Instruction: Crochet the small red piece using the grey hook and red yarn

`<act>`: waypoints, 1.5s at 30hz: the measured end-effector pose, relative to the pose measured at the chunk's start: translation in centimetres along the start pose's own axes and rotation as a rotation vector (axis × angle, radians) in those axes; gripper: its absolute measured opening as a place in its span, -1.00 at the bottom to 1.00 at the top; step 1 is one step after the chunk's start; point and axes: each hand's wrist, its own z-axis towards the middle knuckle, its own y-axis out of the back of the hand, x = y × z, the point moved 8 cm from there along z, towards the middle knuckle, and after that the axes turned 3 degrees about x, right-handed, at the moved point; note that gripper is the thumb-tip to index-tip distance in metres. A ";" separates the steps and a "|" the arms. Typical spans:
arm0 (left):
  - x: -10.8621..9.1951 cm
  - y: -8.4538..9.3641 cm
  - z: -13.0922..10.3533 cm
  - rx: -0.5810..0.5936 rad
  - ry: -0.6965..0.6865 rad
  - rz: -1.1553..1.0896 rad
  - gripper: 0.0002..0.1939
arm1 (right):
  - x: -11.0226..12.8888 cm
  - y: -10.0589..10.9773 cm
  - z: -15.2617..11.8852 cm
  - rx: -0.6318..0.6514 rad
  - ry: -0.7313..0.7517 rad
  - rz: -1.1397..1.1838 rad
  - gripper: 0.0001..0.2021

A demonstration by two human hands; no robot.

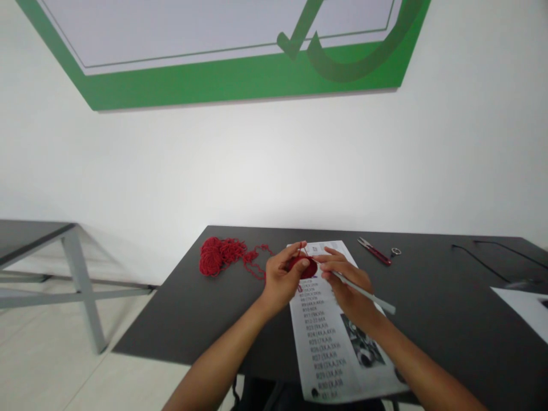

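My left hand (280, 277) pinches a small round piece of red crochet work (309, 269), with a strand of yarn raised over its index finger. In my right hand (347, 279) is a crochet hook with a pale grey handle (370, 295), held like a pen, its tip at the upper edge of the red piece. Both hands are over a printed pattern sheet (319, 342) with rows of text and a dark picture. Loose red yarn (256, 257) trails from my left hand to a red yarn ball (212, 257) on the left.
Red-handled thread snips (375, 251) and a small metal ring (396, 251) lie at the back right of the dark table (240, 319). Eyeglasses (509, 281) and white paper (520, 311) are at the far right. Another table (34, 237) stands left.
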 end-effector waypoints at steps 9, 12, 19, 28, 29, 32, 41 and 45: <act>-1.6 0.6 0.4 -0.016 -0.194 0.276 -0.74 | -1.1 -0.9 -0.7 0.081 -0.138 0.062 -0.94; -1.5 0.4 0.3 -0.008 -0.148 0.257 -0.74 | -2.6 -1.0 -1.5 0.044 -0.342 0.261 -0.89; -1.9 0.5 0.3 -0.004 -0.178 0.292 -0.77 | -2.9 -1.4 -1.7 0.049 -0.424 0.394 -0.85; -2.1 0.5 0.7 0.044 -0.248 0.293 -0.83 | -2.8 -1.2 -1.6 0.049 -0.402 0.370 -0.87; -1.9 0.4 0.7 0.051 -0.220 0.272 -0.84 | -3.1 -1.2 -1.4 0.023 -0.427 0.469 -0.87; -0.6 0.0 0.5 0.066 -0.102 0.213 -0.81 | -3.8 -1.9 -0.9 -0.023 -0.516 0.782 -0.83; 1.8 -0.9 -0.4 0.028 0.039 0.102 -0.72 | -5.1 -1.7 -1.1 -0.029 -0.454 0.626 -0.83; 1.7 -1.5 -0.9 0.053 0.014 0.109 -0.69 | -5.0 -1.3 -1.0 -0.025 -0.411 0.433 -0.82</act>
